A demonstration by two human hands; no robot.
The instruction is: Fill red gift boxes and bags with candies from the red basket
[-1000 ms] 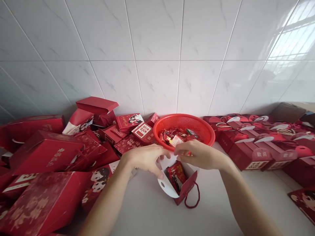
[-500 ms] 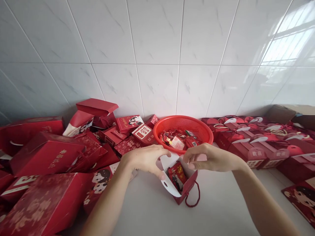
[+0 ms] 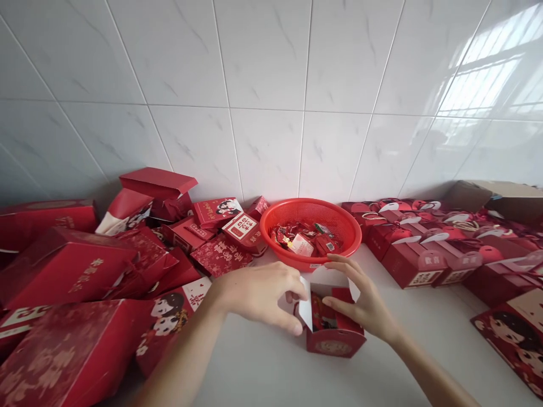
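Note:
A small red gift box [image 3: 333,343] stands on the pale tabletop with its top open. Dark red and black packets show partly inside it, too shaded to make out. On the box's left, my left hand [image 3: 267,297] is at the raised white-lined flap, thumb apart from its curled fingers. Across the right side reaches my right hand [image 3: 367,299], with its thumb over the opening by a red flap and its fingers stretched toward the back flap. Both hands have their fingers apart. Just behind the box sits a red plastic basket [image 3: 271,253] containing small wrapped packets.
Red gift boxes [image 3: 72,265] lie in a loose heap on the left. Closed red boxes [image 3: 418,263] stand in rows on the right, with a brown carton [image 3: 479,195] behind them. A printed red box [image 3: 509,333] lies near the right edge. A tiled wall [image 3: 267,147] rises behind.
The gift box has turned, so its printed end now faces me, and it sits slightly farther right. My right hand has shifted to its right side; my left hand stays on the left.

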